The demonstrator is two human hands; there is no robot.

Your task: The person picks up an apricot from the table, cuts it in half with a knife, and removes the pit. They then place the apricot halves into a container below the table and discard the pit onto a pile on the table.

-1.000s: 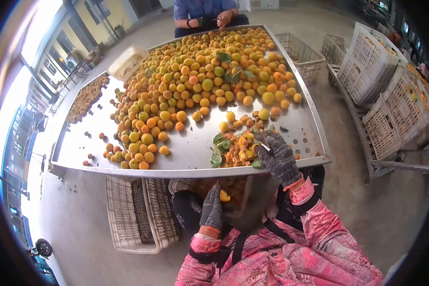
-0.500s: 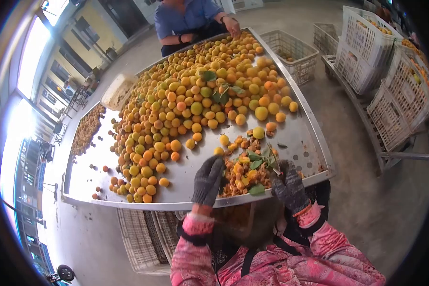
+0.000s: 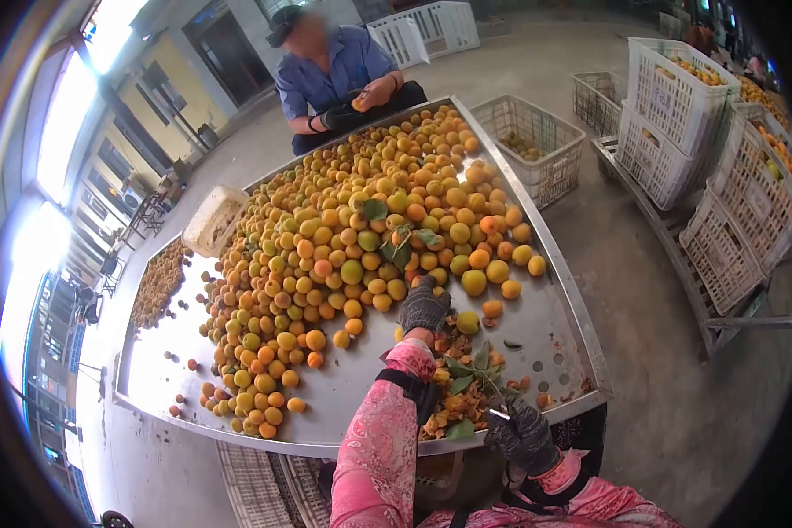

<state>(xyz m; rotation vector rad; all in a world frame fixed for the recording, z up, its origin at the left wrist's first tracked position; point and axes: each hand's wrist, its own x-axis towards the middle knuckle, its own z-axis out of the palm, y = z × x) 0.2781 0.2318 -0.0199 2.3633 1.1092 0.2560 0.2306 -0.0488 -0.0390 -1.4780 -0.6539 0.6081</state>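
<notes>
My left hand (image 3: 424,310), in a dark knitted glove, reaches to the near edge of a big pile of apricots (image 3: 326,238). Its fingers bend around an apricot at the pile's edge, mostly hidden by the glove. Close to the table's front edge, my gloved right hand (image 3: 521,433) is closed on a small tool with a short, pale metal end (image 3: 499,414), which looks like a small knife. Between my hands lies a heap of split apricot pieces (image 3: 458,403) with green leaves (image 3: 459,429), partly covered by my left sleeve.
The metal table (image 3: 565,352) has a raised rim. Across it, a person in a blue shirt (image 3: 336,75) holds an apricot. A plastic basket (image 3: 211,220) lies at the left edge. Crates stand on the floor (image 3: 537,158) and stacked on a cart (image 3: 669,132) at right.
My left hand has moved forward from beside the cut heap to the apricot pile. My right hand stays by the heap with the tool. The person opposite has drawn a hand back from the pile.
</notes>
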